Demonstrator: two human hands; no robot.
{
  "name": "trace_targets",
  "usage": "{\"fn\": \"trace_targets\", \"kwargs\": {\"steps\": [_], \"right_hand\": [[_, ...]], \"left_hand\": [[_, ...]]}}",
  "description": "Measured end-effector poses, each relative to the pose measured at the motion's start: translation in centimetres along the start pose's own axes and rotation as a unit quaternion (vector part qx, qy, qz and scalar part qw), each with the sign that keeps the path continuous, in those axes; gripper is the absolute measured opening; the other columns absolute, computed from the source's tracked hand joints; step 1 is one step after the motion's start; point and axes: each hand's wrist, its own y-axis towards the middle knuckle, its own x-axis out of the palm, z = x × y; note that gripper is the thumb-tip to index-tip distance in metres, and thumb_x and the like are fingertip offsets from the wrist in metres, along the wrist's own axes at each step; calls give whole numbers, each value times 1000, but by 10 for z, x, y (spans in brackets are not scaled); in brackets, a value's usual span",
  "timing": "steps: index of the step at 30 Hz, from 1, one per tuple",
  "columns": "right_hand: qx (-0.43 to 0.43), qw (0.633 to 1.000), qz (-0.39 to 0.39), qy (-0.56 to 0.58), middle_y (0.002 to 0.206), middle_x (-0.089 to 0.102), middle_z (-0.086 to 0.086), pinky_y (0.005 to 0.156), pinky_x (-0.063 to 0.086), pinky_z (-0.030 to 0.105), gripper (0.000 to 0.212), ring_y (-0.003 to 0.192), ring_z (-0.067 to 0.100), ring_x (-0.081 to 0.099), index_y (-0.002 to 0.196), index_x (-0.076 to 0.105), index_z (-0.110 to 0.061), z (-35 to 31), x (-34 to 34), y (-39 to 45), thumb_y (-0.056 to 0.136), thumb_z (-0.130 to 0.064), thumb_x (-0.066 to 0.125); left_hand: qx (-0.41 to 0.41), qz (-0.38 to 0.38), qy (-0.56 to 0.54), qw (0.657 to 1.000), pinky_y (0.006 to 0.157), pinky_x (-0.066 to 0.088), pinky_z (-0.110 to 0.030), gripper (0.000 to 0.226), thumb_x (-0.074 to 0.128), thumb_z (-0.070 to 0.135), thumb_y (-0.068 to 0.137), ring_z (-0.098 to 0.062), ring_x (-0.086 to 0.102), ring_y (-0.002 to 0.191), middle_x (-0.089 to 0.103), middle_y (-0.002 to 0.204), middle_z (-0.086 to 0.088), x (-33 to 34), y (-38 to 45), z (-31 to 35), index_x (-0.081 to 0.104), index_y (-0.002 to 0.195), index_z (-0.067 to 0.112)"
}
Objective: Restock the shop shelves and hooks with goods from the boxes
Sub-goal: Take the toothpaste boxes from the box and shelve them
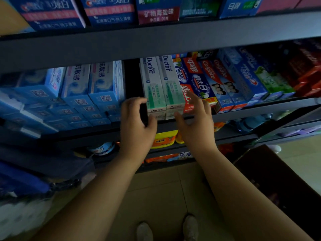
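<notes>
Colgate boxes perhaps crowd Doctor boxes.

Both hands are at the front of the middle shelf, on each side of the stacked white and green Doctor boxes. The left hand has curled fingers near the stack's left edge. The right hand is spread open at the right edge, beside red and blue toothpaste boxes.
</notes>
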Motion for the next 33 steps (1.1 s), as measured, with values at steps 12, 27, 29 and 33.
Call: {"fn": "trace_targets", "kwargs": {"steps": [12, 27, 29, 33], "right_hand": [[274, 934, 184, 136, 92, 61, -11, 67, 52, 22, 27, 83, 3, 61, 114, 55, -28, 125, -136, -141, 90, -17, 63], [540, 814, 179, 118, 95, 61, -6, 61, 43, 19, 38, 84, 5, 59, 127, 50, -21, 404, -212, -271, 92, -26, 62], [553, 807, 168, 122, 95, 61, -6, 64, 47, 19, 41, 85, 5, 59, 130, 48, -21, 443, -195, -267, 92, -25, 62], [573, 797, 150, 122, 93, 56, -11, 66, 52, 21, 44, 82, 5, 57, 134, 45, -22, 534, -152, -250, 92, -26, 61]], "left_hand": [[6, -276, -73, 958, 67, 42, -6, 21, 63, 11, 84, -1, 56, 79, 59, 89, 3, 89, -113, 60, 54, 91, 29], [-105, -563, 3, 820, 59, 42, -13, 14, 55, 19, 94, -4, 56, 82, 56, 91, 9, 381, -269, 74, 51, 100, 31], [-94, -581, 24, 808, 62, 42, -14, 14, 55, 19, 94, -5, 55, 83, 55, 92, 9, 419, -275, 52, 51, 102, 30], [-70, -621, 59, 778, 60, 40, -14, 14, 54, 15, 95, -4, 51, 76, 51, 88, 10, 508, -281, -1, 52, 105, 24]]}}
